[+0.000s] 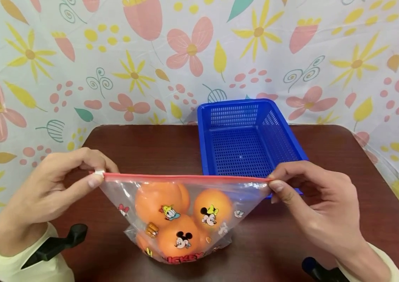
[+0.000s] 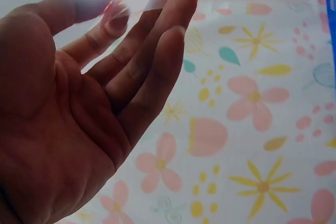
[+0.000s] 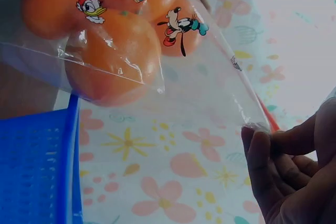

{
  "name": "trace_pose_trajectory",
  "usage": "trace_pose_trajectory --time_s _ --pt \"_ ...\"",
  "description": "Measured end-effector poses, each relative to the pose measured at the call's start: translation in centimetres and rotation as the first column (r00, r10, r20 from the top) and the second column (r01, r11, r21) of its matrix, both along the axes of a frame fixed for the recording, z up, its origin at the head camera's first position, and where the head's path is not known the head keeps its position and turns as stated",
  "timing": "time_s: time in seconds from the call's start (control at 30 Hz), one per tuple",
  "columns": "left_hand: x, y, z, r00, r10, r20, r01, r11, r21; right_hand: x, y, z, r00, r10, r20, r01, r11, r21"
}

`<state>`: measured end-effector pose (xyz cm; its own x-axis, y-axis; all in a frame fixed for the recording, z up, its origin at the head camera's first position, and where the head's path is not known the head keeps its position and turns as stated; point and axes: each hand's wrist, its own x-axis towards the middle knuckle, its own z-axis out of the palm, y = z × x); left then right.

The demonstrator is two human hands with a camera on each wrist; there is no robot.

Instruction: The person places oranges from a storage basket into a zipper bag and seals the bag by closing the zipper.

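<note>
A clear zip bag point(image 1: 249, 196) with a red closure strip and cartoon prints holds several oranges point(image 1: 175, 239). My left hand point(image 1: 51, 184) pinches its upper left corner between thumb and forefinger, at the white slider point(image 1: 99, 172). At the opposite corner, my right hand point(image 1: 326, 207) pinches the end of the strip. Between the two hands the strip looks straight and taut, and the bag's top edge appears closed. In the left wrist view, the other fingers of the left hand point(image 2: 79, 98) extend away from the bag. Oranges point(image 3: 115, 56) press against the plastic in the right wrist view.
A blue plastic basket point(image 1: 201, 137) with slotted sides and nothing inside stands behind the bag, right of centre. The dark brown table point(image 1: 143, 145) reaches back to a flower-patterned cloth point(image 1: 192, 86). Black straps cross both sleeves.
</note>
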<state>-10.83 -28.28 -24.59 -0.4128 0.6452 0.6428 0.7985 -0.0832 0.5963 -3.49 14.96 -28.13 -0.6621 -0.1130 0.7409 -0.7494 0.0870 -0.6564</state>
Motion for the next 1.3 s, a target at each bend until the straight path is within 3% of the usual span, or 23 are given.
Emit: trace_pose_trajectory --time_s 0.13,0.27,0.47,0.57,0.73,0.8,0.9,0.97,1.13,1.3 --pt "-0.6 -1.4 -0.8 0.998 0.025 0.062 -0.026 1.000 0.005 -0.8 -1.2 0.9 0.999 -0.039 0.032 0.036 0.995 0.097" --pt "-1.3 -2.6 -1.0 0.997 -0.017 0.082 0.017 1.000 0.007 -1.7 -2.1 1.6 0.994 -0.088 0.060 0.074 0.977 0.201" --pt "-2.1 -4.5 -1.7 0.985 -0.050 0.163 0.053 0.998 -0.014 -3.1 -3.5 2.4 0.983 -0.085 0.166 0.041 0.966 0.254" --pt "-3.0 -5.7 -2.3 0.982 -0.043 0.184 0.045 0.999 -0.005 -4.3 -4.4 2.8 0.972 -0.075 0.225 0.011 0.963 0.270" --pt "-4.9 -6.8 -2.6 0.977 0.046 0.210 -0.045 0.999 -0.010 -6.9 -5.9 2.9 0.935 -0.064 0.349 -0.032 0.965 0.261" --pt "-5.5 -7.1 -2.6 0.960 0.126 0.250 -0.118 0.992 -0.046 -7.9 -6.5 2.8 0.914 -0.070 0.400 -0.042 0.963 0.266" --pt "-6.7 -7.3 -2.9 0.919 0.195 0.344 -0.172 0.980 -0.097 -9.6 -7.3 2.4 0.894 -0.080 0.441 -0.054 0.957 0.283" --pt "-7.8 -7.4 -3.2 0.895 0.217 0.389 -0.172 0.974 -0.147 -10.8 -7.7 2.1 0.889 -0.091 0.449 -0.054 0.952 0.301" --pt "-11.4 -7.5 -4.5 0.839 0.194 0.509 -0.086 0.970 -0.228 -14.2 -8.3 1.3 0.866 -0.134 0.482 -0.057 0.931 0.362" --pt "-14.5 -7.3 -6.2 0.755 0.257 0.603 -0.094 0.953 -0.289 -17.2 -8.9 0.5 0.847 -0.225 0.481 -0.039 0.877 0.478"
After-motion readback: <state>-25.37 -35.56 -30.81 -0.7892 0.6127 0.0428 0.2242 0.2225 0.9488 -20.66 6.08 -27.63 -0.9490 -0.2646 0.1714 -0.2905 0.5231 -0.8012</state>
